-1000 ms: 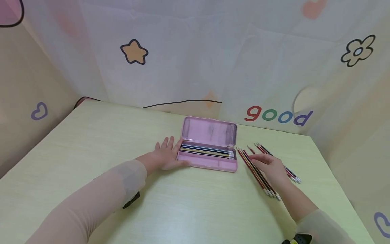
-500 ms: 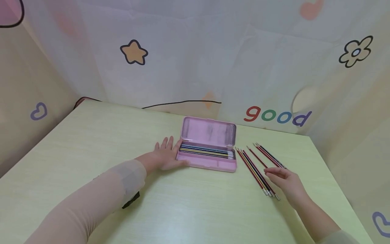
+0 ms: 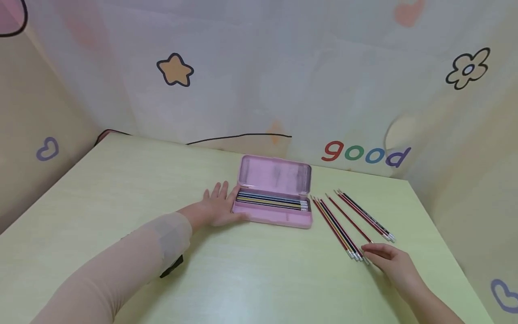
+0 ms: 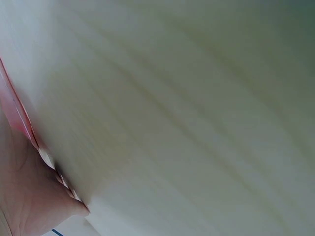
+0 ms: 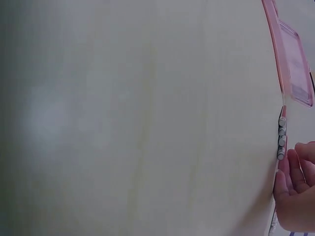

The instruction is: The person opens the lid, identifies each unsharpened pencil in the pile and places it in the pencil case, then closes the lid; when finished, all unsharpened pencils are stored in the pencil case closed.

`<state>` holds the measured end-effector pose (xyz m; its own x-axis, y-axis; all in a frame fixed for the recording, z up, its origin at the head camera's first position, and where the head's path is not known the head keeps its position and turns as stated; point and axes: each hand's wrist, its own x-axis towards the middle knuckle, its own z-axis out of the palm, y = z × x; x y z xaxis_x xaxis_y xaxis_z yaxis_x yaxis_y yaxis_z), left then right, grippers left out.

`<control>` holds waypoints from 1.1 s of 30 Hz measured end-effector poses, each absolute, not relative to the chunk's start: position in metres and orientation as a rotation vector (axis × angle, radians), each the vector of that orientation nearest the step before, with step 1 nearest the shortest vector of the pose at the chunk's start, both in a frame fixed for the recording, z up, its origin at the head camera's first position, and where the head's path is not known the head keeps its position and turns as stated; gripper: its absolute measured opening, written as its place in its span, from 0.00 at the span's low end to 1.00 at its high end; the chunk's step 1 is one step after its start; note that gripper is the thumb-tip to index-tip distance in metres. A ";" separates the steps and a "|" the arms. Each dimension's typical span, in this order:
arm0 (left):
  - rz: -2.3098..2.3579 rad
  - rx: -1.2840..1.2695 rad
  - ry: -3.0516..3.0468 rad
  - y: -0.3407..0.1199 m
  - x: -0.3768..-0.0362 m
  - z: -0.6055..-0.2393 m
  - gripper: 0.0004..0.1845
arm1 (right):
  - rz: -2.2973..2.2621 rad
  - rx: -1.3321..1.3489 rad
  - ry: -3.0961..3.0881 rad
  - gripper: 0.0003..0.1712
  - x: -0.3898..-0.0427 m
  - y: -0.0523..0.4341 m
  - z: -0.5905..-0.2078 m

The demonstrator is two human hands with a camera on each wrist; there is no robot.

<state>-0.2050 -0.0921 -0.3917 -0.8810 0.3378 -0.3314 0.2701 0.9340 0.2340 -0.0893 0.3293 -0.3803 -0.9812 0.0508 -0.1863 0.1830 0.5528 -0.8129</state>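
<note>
Now the right hand (image 3: 394, 265) has slid back, fingers loose, holding nothing.
Its fingertips sit by the eraser ends of the loose pencils (image 3: 337, 225); the left hand (image 3: 218, 209) lies flat, touching the pink pencil case (image 3: 273, 216).

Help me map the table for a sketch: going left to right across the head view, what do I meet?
Left hand → pink pencil case, lid open → loose pencils on the table → right hand.

Left wrist view: blurred table (image 4: 197, 108), pencil case (image 4: 15, 118) and left hand (image 4: 27, 196) cut off at 8 o'clock. Right hand (image 5: 298, 189) cropped at 4 o'clock.
</note>
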 end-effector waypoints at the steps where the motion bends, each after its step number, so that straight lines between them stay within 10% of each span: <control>1: 0.263 0.448 2.719 -0.093 -0.204 -0.392 0.56 | -1.383 0.201 2.654 0.26 -0.087 0.330 -0.382; 33: 0.269 0.452 2.728 -0.092 -0.200 -0.386 0.55 | -0.927 0.008 2.986 0.10 -0.087 0.325 -0.381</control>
<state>-0.1995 -0.0921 -0.3864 -0.8835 0.3435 -0.3185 0.2747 0.9307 0.2417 -0.0874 0.3255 -0.3814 -0.9999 0.0006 -0.0161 0.0096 0.8241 -0.5664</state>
